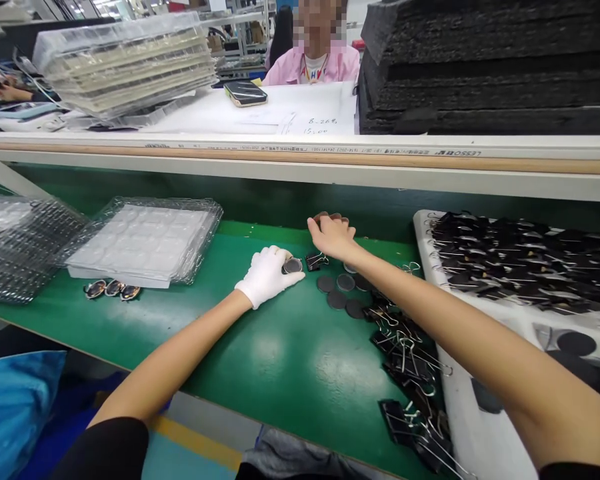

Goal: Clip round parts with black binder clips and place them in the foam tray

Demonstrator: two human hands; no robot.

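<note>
My left hand (267, 275), in a white glove, is closed on a small round dark disc (293, 265) with a shiny rim, held between thumb and fingers above the green table (280, 360). Bare and farther back, my right hand (333, 235) has its thumb apart from bent fingers; brownish round pieces (330, 217) show at its fingertips. Between the hands lies a black binder clip (317, 261). Several dark discs (337, 299) rest just in front of my right forearm, beside a long pile of black binder clips (405, 360).
Clear plastic trays with white sheets (130, 243) stand at the left, near three round pieces (114, 288). A white board of clipped parts (525, 267) lies at the right. Above runs a shelf (300, 167) with black foam (480, 67); a person (313, 63) sits behind.
</note>
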